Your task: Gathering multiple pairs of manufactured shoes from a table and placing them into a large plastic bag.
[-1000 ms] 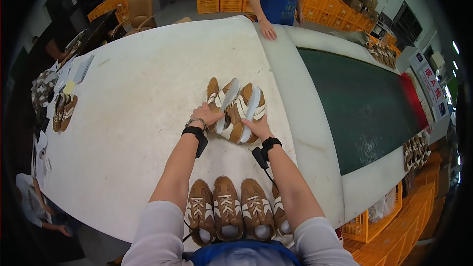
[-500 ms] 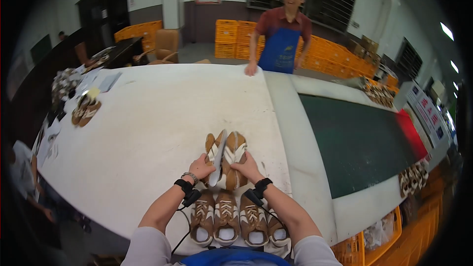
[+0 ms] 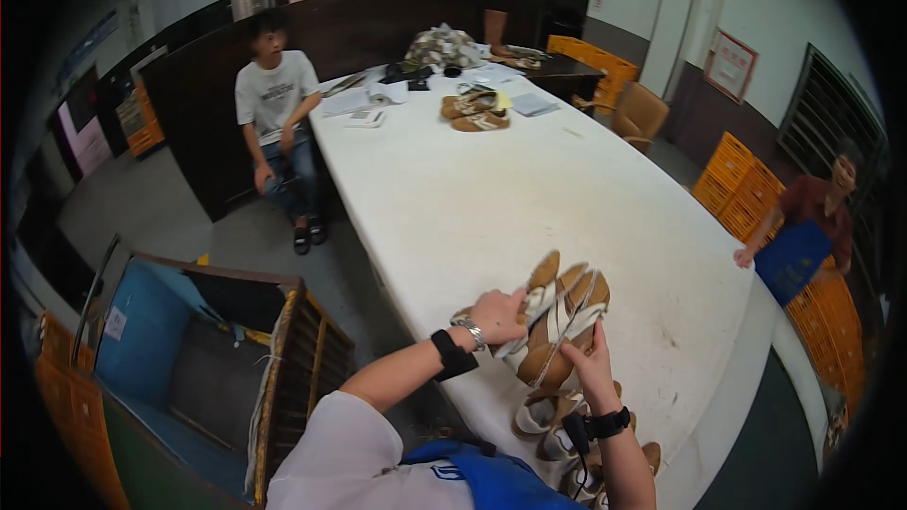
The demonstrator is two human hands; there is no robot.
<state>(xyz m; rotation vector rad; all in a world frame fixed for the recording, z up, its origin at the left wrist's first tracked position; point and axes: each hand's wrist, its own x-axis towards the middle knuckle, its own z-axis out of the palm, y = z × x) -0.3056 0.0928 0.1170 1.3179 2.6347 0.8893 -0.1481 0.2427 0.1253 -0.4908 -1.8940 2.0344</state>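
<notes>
Above the near part of the white table, I hold a pair of brown sneakers (image 3: 548, 361) with cream stripes side by side. My left hand (image 3: 499, 316) is closed at the left side of the pair, its fingers partly hidden from view. My right hand (image 3: 591, 364) grips the other side, thumb on the shoe and fingers around its edge. More brown and white sneakers (image 3: 537, 413) stand on the table below my right wrist, partly covered by my arm.
The white table (image 3: 453, 198) stretches away, with brown shoes (image 3: 475, 111), papers (image 3: 387, 94) and a heap (image 3: 444, 47) at its far end. One person (image 3: 276, 99) sits left; another (image 3: 817, 217) stands right. A blue-lined cart (image 3: 142, 340) is at near left.
My view has swung left, bringing the cart and seated person into clear sight. The shoe pair has tilted in my hands, and my left hand now lies over its left side.
</notes>
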